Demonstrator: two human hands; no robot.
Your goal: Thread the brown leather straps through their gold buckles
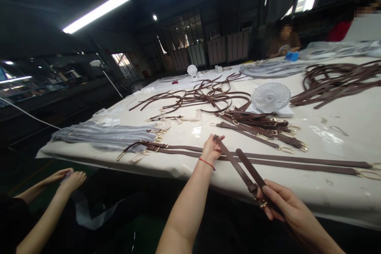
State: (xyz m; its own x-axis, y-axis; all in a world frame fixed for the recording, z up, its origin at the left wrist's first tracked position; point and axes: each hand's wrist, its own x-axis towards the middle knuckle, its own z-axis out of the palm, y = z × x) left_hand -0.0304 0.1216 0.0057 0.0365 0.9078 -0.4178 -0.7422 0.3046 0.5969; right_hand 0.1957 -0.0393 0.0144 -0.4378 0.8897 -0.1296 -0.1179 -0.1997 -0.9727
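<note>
Stretched between my hands is a brown leather strap with a gold buckle. My left hand, a red cord on its wrist, pinches the strap's far end over the table. Nearer to me, my right hand grips the strap close to its buckle, and a rounded strap end sticks up beside it. Two long brown straps with gold hooks lie across the table just beyond my hands. A pile of straps with gold clips sits behind them.
Grey plastic-wrapped straps lie at the left of the white-covered table. A white fan stands by loose brown straps. A co-worker's hands hold something at lower left. Another person sits across the table.
</note>
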